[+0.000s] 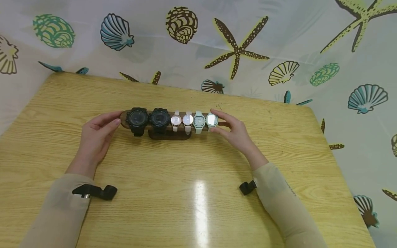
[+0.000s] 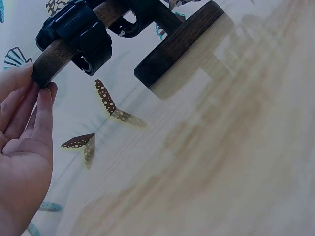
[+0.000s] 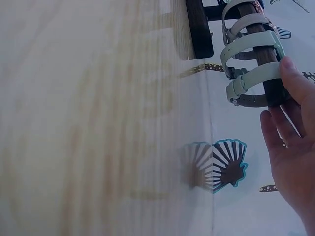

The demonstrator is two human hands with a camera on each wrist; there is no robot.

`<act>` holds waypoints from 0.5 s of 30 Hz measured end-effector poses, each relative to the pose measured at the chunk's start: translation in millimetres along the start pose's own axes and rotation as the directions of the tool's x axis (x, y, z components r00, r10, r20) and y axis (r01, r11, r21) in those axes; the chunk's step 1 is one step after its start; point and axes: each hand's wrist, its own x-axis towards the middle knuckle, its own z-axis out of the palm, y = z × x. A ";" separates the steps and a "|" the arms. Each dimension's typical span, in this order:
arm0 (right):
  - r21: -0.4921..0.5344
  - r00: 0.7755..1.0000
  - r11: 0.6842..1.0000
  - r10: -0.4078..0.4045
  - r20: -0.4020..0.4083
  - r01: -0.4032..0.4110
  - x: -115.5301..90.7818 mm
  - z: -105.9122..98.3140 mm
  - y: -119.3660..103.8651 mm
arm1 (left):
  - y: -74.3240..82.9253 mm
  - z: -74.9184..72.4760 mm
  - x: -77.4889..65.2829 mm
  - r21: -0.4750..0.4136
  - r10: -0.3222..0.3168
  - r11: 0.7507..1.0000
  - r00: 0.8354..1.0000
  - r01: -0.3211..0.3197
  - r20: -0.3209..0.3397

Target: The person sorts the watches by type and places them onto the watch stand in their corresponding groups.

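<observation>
A dark wooden watch stand stands on the table, its bar carrying a row of watches. Two bulky black watches are at the left; two small pink-and-white watches sit mid-row, then two mint-green square watches at the right. My left hand pinches the bar's left end, thumb above and fingers beneath in the left wrist view. At the other end, my right hand grips the bar beside the outermost mint watch, its thumb at the strap and its fingers under the bar's tip.
The wood-grain table runs toward me, with a bright light reflection on its surface. Behind and to the right hangs a white cloth printed with shells and starfish. A black camera mount is strapped to each sleeved forearm.
</observation>
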 end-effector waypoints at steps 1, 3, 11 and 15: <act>-0.009 1.000 1.000 0.002 0.003 -0.002 -0.7 -0.2 -5.6 | 0.0 0.0 -0.1 -0.005 -0.001 1.000 1.000 0.001 0.001; -0.040 1.000 0.999 0.010 0.010 -0.009 -1.6 -1.0 -16.5 | 0.2 0.3 -0.6 -0.014 -0.001 1.000 1.000 0.001 0.002; -0.121 1.000 0.993 -0.011 0.018 0.013 -2.5 -1.4 -23.8 | 0.5 0.1 -0.9 -0.024 0.001 1.000 1.000 -0.001 0.003; -0.127 1.000 0.992 -0.010 0.028 0.013 -2.2 -1.7 -24.0 | 0.4 -0.1 -0.6 -0.029 0.006 1.000 1.000 -0.005 0.007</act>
